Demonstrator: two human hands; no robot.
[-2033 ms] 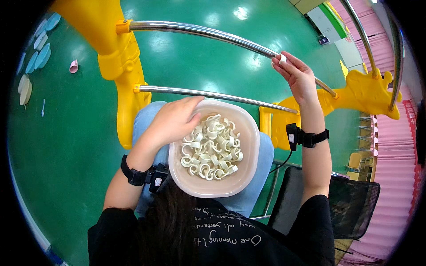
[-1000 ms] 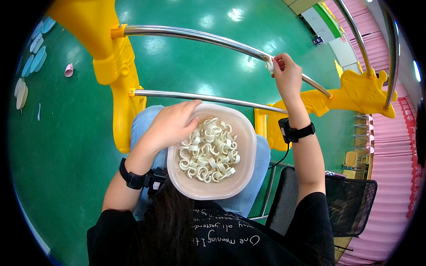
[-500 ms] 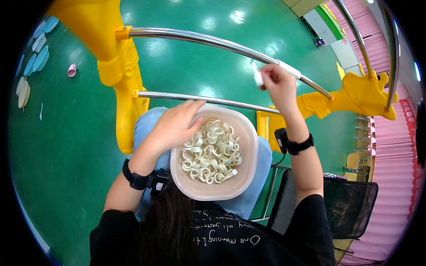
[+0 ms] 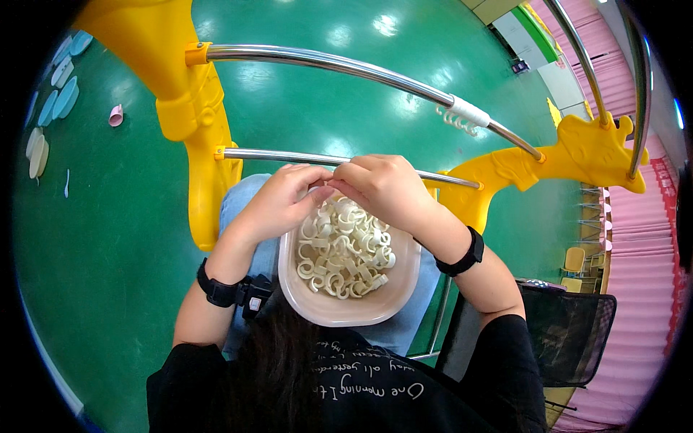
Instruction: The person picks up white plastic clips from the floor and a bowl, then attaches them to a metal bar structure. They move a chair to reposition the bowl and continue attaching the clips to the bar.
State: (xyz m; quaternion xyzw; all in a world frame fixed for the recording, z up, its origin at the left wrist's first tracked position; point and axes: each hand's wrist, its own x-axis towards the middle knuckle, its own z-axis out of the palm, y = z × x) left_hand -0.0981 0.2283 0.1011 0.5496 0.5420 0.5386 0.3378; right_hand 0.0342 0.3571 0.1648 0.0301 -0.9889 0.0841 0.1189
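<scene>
A pale, rounded-square basin (image 4: 393, 299) rests on my lap, holding a heap of white curled plastic hooks (image 4: 339, 252). Over its far rim, my left hand (image 4: 281, 202) and my right hand (image 4: 386, 191) meet with fingertips pinched together. Whatever is between the fingertips is hidden by the fingers. Beyond them, a row of similar white hooks (image 4: 468, 114) sits side by side around the upper metal rail (image 4: 332, 65), their curled ends hanging below it.
A lower metal rail (image 4: 289, 155) runs just past my hands. Yellow plastic posts (image 4: 191, 115) hold the rails, the right one animal-shaped (image 4: 577, 151). At far left, blue basins (image 4: 65, 97) and a pink cup (image 4: 116, 115) are on the green floor. A dark chair (image 4: 570, 335) stands at my right.
My right hand has come back from the upper rail, where it held a small white piece, to meet my left hand over the basin. The hooks on the rail now show more fully.
</scene>
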